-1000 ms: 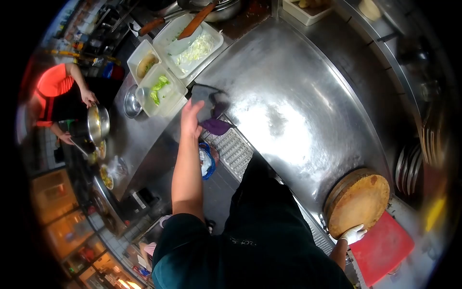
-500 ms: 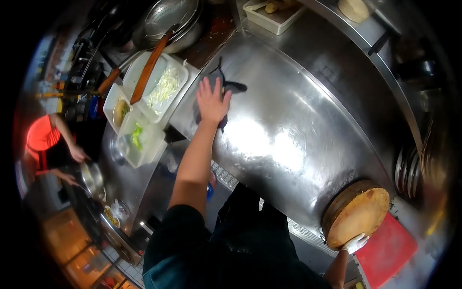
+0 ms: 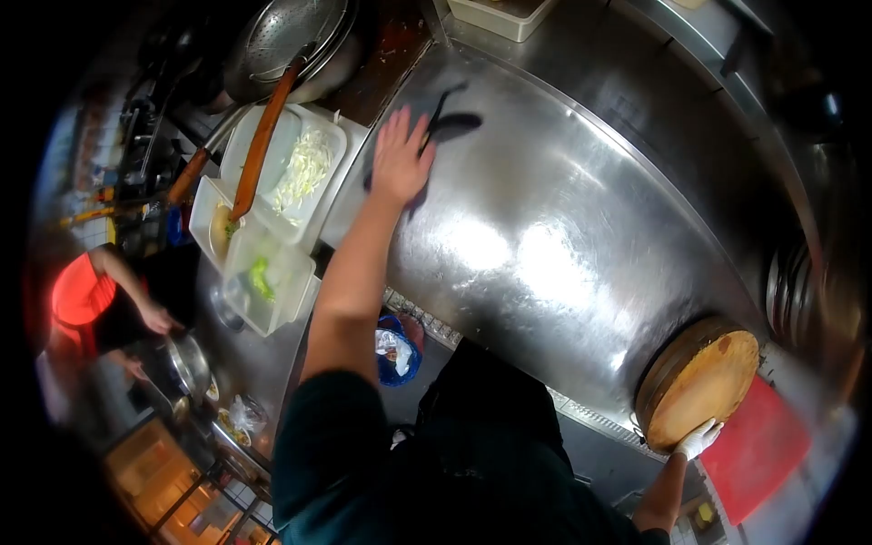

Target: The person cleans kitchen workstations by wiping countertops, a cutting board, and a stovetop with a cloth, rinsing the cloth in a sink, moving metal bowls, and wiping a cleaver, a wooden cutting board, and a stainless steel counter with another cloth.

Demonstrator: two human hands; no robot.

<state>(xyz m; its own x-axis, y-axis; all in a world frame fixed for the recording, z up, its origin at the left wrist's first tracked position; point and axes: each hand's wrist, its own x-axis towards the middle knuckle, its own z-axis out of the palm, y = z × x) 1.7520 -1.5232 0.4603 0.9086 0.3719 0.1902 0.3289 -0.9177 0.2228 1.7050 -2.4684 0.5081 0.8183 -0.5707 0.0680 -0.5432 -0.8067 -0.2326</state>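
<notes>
Fingers outstretched, my bare left hand lies flat on a dark cloth at the far left of the steel counter. Part of the cloth is hidden under the palm, and a dark strap or fold sticks out beyond the fingers. At the lower right, my right hand wears a white glove. It rests with its fingers extended on the near edge of a thick round wooden chopping block. Nothing else shows in either hand.
Beside the cloth are containers of shredded white vegetable and green leaves. A wooden-handled tool and a strainer lie behind. A red board adjoins the block. At left, a person holds a metal bowl.
My left hand has moved from beyond the counter's left edge onto the counter, then farther away with the cloth. My right hand stays at the block. The camera view has shifted.
</notes>
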